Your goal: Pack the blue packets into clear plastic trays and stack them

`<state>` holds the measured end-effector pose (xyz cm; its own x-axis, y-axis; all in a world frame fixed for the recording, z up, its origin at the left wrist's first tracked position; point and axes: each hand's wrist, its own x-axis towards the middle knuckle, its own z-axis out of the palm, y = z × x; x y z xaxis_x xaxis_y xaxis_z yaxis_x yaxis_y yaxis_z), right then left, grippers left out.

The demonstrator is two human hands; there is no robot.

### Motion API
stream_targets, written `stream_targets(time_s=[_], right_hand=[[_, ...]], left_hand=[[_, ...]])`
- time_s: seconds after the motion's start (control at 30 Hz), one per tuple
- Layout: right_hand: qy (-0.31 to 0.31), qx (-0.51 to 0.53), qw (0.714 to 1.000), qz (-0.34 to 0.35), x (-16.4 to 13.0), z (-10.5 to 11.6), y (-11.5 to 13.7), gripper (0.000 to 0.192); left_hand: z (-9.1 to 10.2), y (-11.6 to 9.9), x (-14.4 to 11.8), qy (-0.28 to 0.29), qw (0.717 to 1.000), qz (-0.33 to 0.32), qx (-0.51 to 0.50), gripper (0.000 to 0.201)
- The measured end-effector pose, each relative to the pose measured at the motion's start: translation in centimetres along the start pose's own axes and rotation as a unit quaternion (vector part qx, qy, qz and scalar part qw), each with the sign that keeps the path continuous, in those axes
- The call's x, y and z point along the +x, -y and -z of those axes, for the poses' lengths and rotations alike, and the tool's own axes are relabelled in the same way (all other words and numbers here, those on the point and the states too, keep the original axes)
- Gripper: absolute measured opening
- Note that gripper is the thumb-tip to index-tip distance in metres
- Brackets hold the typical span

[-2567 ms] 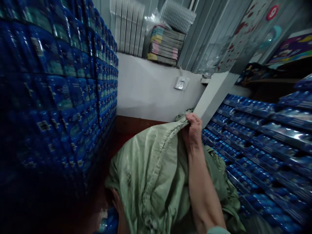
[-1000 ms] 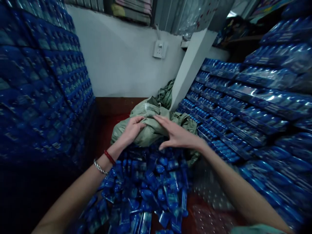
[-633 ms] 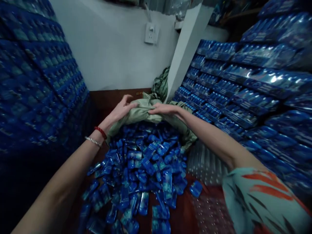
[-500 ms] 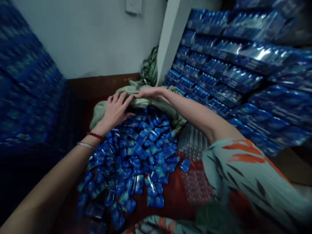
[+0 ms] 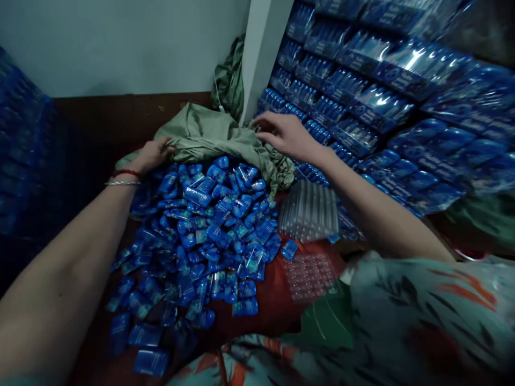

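A green cloth sack (image 5: 201, 126) lies at the back with its mouth toward me. Small blue packets (image 5: 219, 230) form a heap in front of that mouth, over a red surface. At the sack's left side, the fingers of my left hand (image 5: 153, 154) are closed on its edge. My right hand (image 5: 292, 136) is at the sack's right side, fingers curved and the thumb apart from them. Its fingertips are close to the crumpled cloth; whether they touch it I cannot tell.
Clear ribbed plastic trays (image 5: 309, 212) stand stacked right of the heap, with a flat clear tray (image 5: 309, 276) in front. Wrapped blue packs (image 5: 358, 102) are piled high at the right, more blue packs (image 5: 20, 145) at the left. A white post (image 5: 263, 48) rises behind.
My hands were close together on the sack's rim and are now wide apart, left hand leftward, right hand rightward. The sack's cloth bulges higher. The view has shifted too.
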<state>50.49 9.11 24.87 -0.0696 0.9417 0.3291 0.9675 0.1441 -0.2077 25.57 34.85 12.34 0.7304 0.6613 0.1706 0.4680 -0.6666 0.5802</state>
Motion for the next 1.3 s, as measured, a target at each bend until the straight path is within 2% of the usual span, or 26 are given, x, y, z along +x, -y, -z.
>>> stream_targets(time_s=[0.07, 0.13, 0.23, 0.3, 0.37, 0.43, 0.47, 0.53, 0.6, 0.67, 0.73, 0.8, 0.9, 1.0, 1.07, 1.17, 1.23, 1.3], right_hand=[[-0.014, 0.011, 1.000, -0.010, -6.5, 2.0, 2.9, 0.027], [-0.009, 0.024, 0.998, -0.057, -13.4, 3.0, 5.4, 0.024], [-0.026, 0.048, 0.974, -0.219, -23.4, 2.1, 6.8, 0.027], [-0.055, 0.056, 0.927, -0.366, -29.5, -0.1, 6.1, 0.037], [-0.101, 0.013, 0.870, -0.483, -34.6, -3.1, 5.0, 0.055], [-0.124, -0.010, 0.812, -0.571, -38.3, -6.1, 4.2, 0.065], [-0.126, 0.012, 0.780, -0.613, -39.6, -7.4, 4.0, 0.066], [-0.115, 0.118, 0.715, -0.680, -41.1, -9.4, 4.3, 0.065], [-0.118, 0.241, 0.657, -0.705, -41.6, -10.6, 4.9, 0.064], [-0.152, 0.311, 0.634, -0.692, -41.7, -11.0, 5.6, 0.062], [-0.201, 0.313, 0.647, -0.666, -41.7, -10.6, 6.2, 0.058], [-0.236, 0.282, 0.676, -0.639, -41.7, -9.4, 6.8, 0.055], [-0.258, 0.227, 0.723, -0.599, -41.0, -6.8, 8.1, 0.052], [-0.274, 0.227, 0.752, -0.555, -39.1, -5.2, 10.4, 0.047], [-0.267, 0.277, 0.755, -0.531, -37.6, -5.7, 12.6, 0.045], [-0.211, 0.381, 0.745, -0.506, -36.3, -9.0, 17.2, 0.041], [-0.140, 0.422, 0.749, -0.492, -36.2, -12.1, 20.3, 0.036], [-0.071, 0.418, 0.780, -0.461, -36.5, -15.0, 22.8, 0.030]], left_hand=[[-0.5, -0.2, -1.7, -0.017, 0.994, -0.046, 0.100, 0.056], [-0.6, -0.7, -3.7, -0.022, 0.985, -0.060, 0.160, 0.067], [-0.3, -1.6, -6.5, -0.024, 0.982, -0.063, 0.179, 0.077], [0.0, -2.1, -8.0, -0.035, 0.982, -0.081, 0.168, 0.079], [0.2, -2.5, -9.2, -0.055, 0.983, -0.092, 0.150, 0.079], [0.5, -2.9, -10.5, -0.080, 0.984, -0.081, 0.138, 0.078], [0.7, -3.1, -11.3, -0.094, 0.984, -0.070, 0.136, 0.077], [0.9, -3.7, -13.7, -0.117, 0.983, -0.051, 0.131, 0.074], [1.0, -4.4, -17.2, -0.126, 0.984, -0.044, 0.115, 0.070], [0.7, -5.4, -21.8, -0.116, 0.988, -0.037, 0.093, 0.065], [-0.1, -6.4, -27.3, -0.105, 0.992, -0.014, 0.074, 0.058], [-1.6, -7.2, -33.3, -0.111, 0.992, 0.026, 0.057, 0.053], [-4.7, -8.3, -42.0, -0.164, 0.979, 0.110, 0.040, 0.049], [-8.5, -9.4, -48.5, -0.209, 0.956, 0.200, 0.040, 0.058], [-11.0, -10.0, -50.8, -0.196, 0.950, 0.237, 0.046, 0.076], [-13.5, -10.6, -50.9, -0.148, 0.951, 0.263, 0.073, 0.102], [-13.5, -10.6, -49.7, -0.124, 0.955, 0.256, 0.082, 0.094], [-12.4, -10.8, -48.6, -0.151, 0.958, 0.237, 0.062, 0.066]])
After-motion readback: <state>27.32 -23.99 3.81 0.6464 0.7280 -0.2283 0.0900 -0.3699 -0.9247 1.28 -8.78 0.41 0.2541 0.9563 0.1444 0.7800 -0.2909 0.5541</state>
